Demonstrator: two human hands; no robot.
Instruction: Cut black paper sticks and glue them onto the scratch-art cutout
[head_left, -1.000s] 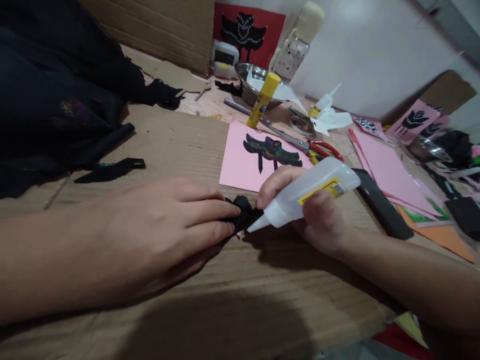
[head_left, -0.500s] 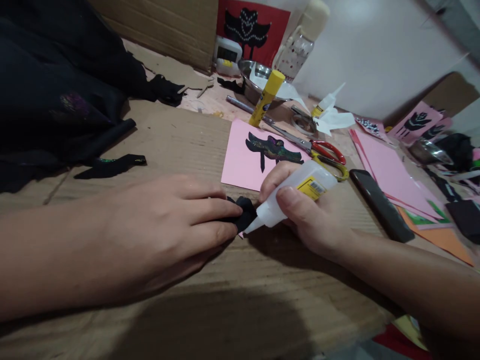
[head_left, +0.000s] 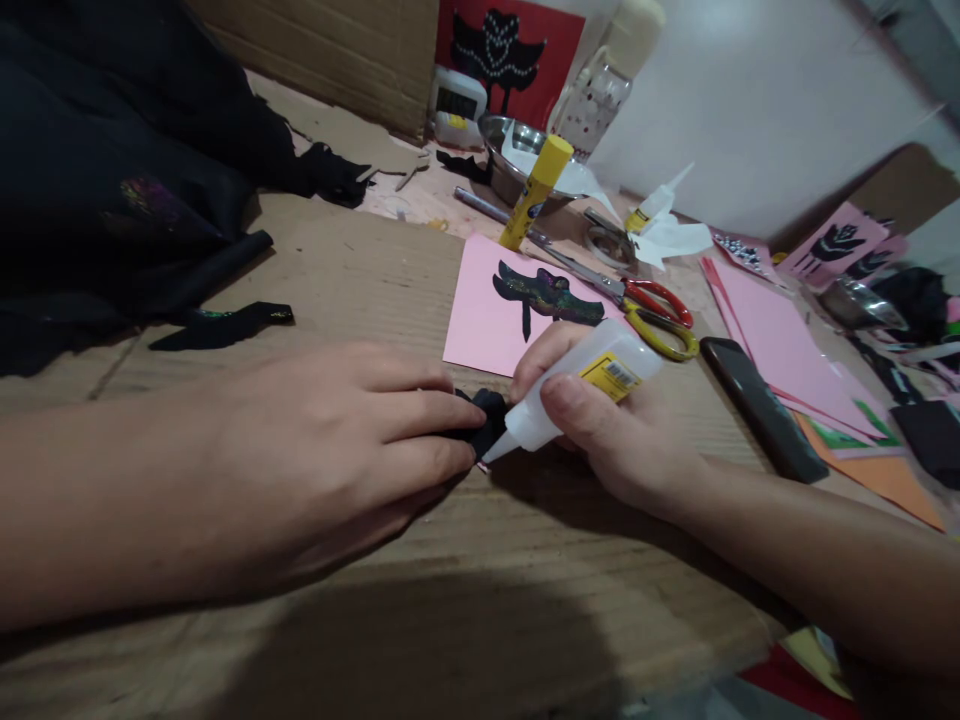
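Note:
With fingers together, my left hand [head_left: 360, 430] presses a small black fabric piece [head_left: 489, 418], with a bit of pink at its lower edge, against the cardboard [head_left: 360, 270]. Most of that piece is hidden under the fingers. My right hand [head_left: 600, 430] grips a white glue bottle [head_left: 577, 385] with a yellow label, tilted down to the left. Its nozzle tip meets the edge of the black piece, close to my left fingertips. Just beyond lies a pink card [head_left: 476, 330] bearing a glittery black cut-out [head_left: 547, 292], partly covered by my right hand.
A yellow glue stick [head_left: 536, 190] stands by the pink card, beside scissors [head_left: 652, 310]. A phone [head_left: 761, 410] and pink sheets [head_left: 780, 340] lie at the right. Black fabric [head_left: 112, 150] fills the left; a metal bowl [head_left: 517, 180] sits behind.
The glue bottle has shifted slightly left with my right hand, its nozzle tip moving along the edge of the black piece. My left hand stays nearly in place.

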